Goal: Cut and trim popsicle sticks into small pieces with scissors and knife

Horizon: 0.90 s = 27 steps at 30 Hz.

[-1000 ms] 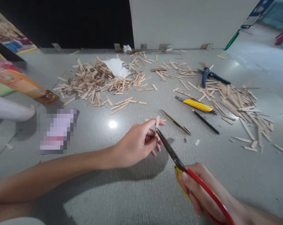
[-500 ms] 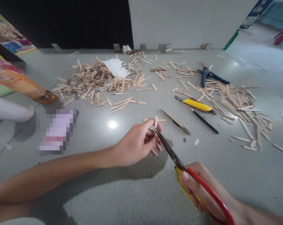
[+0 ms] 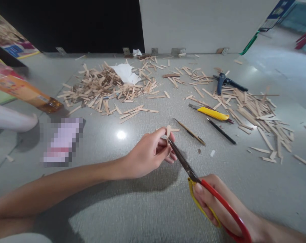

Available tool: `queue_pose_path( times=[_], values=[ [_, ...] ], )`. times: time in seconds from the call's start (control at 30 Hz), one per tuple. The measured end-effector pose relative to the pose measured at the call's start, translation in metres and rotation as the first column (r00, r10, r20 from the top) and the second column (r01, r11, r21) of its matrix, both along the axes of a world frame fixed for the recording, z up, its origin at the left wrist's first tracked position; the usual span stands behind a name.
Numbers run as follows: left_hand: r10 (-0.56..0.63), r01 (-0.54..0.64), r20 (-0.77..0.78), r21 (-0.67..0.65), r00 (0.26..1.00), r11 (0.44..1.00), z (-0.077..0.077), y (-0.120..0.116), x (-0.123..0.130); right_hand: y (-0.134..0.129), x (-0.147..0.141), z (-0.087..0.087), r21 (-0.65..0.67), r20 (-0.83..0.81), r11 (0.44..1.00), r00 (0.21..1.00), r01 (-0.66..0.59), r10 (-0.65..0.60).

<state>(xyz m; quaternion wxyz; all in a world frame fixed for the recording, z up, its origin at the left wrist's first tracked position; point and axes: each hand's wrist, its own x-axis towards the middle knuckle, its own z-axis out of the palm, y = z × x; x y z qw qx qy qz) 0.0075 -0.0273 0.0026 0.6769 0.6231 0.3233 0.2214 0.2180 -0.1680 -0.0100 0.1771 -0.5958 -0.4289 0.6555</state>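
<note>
left hand (image 3: 149, 153) grips stick (image 3: 168, 132); right hand (image 3: 213, 199) holds scissors (image 3: 189, 171).

A black panel (image 3: 79, 25) and a pale grey panel (image 3: 193, 25) are standing side by side behind the grey textured surface (image 3: 112, 209). Overhead light is reflecting off it in a bright spot.

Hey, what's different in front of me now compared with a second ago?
Very little. The lower fingers of your left hand seem to have drawn in slightly. Nothing was picked up or let go: it still holds the small wooden stick, and your right hand the scissors. The yellow cutter hasn't moved.
</note>
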Motion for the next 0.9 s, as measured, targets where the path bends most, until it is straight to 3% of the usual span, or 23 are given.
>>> queue_pose_path(
  times=[0.23,0.37,0.6,0.9],
  values=[
    [-0.042,0.043,-0.042,0.014,0.998,0.999,-0.002,0.002,-0.001,0.002,-0.003,0.007,-0.036,0.034,0.999,0.999,-0.027,0.029],
    [-0.067,0.070,-0.067,0.045,0.996,0.997,-0.001,0.004,-0.003,0.006,-0.003,0.015,-0.022,-0.034,0.998,0.998,-0.051,0.050],
    [-0.122,0.142,-0.166,0.115,0.979,0.983,0.002,0.009,-0.005,0.004,0.001,0.002,-0.048,-0.188,0.999,0.982,-0.015,0.006],
    [-0.134,0.233,-0.310,0.306,0.941,0.923,-0.001,0.014,-0.008,0.005,-0.001,0.002,-0.105,-0.205,0.994,0.978,0.015,-0.037]
  ],
)
